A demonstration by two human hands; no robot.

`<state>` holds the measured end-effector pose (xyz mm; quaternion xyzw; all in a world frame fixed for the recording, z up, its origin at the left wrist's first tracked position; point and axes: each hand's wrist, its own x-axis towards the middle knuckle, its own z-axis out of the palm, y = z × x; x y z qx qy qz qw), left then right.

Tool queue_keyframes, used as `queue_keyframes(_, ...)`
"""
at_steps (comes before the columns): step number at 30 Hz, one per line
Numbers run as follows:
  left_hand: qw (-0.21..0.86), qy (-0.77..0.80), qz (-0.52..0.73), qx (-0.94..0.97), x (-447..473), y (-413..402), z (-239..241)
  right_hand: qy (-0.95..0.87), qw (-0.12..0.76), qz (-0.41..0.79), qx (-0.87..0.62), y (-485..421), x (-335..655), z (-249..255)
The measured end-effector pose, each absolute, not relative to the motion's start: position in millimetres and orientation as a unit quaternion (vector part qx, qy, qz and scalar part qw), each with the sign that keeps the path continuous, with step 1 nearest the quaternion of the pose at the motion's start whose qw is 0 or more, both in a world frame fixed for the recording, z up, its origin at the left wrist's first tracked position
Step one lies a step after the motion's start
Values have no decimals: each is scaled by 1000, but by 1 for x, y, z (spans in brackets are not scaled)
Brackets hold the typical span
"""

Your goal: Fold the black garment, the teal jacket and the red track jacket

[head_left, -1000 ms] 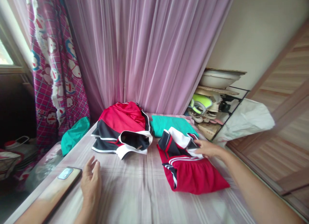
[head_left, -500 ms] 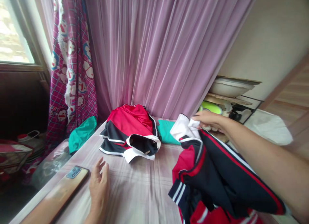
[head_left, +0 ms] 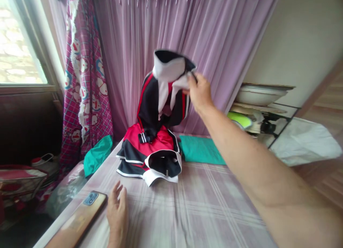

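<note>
My right hand (head_left: 199, 92) is closed on the white collar of a black, red and white track jacket (head_left: 150, 101), held up in front of the curtain. Its striped cuff hangs down over a pile of folded red and black jackets (head_left: 146, 142) with white collars, lying on the bed. Palm turned sideways, my left hand (head_left: 117, 208) rests open over the sheet with nothing in it. Just left of that hand lies a phone (head_left: 80, 214), its camera side up.
A plaid sheet (head_left: 206, 198) covers the bed. A teal folded cloth (head_left: 200, 150) lies right of the pile, and a teal bag (head_left: 98, 155) sits at the left edge. Purple curtains (head_left: 128, 62) hang behind. At right, a rack holds a white basin (head_left: 261, 95).
My right hand has carried the jacket from the right side up and leftward, above the pile. My left hand remains open beside the phone. The view has shifted slightly.
</note>
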<state>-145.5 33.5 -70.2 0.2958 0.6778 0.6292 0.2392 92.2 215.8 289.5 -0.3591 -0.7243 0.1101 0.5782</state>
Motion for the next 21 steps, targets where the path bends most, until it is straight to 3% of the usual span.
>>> queue_keyframes(3,241,679,629,292,-145,32,-69,-748,503,143,-408,177,87,163)
queue_keyframes(6,239,684,621,298,-144,31,-66,-796,316,280,-433,156,108,61)
queue_keyframes(8,232,688,616,306,-143,30,-64,-783,220,375,-444,159,136,22)
queue_keyframes(10,227,691,613,308,-143,30,-64,-744,224,353,-521,173,169,4)
queue_keyframes(12,228,692,613,306,-143,30,-64,-711,222,203,-635,189,202,-2)
queue_keyframes(15,232,689,614,308,-144,29,-65,-699,99,2,-708,207,240,-5)
queue_keyframes(18,230,691,612,309,-145,28,-66,-727,-17,-62,-683,216,254,-9)
queue_keyframes(21,236,687,617,305,-146,28,-67,-747,-43,-75,-659,224,256,-4)
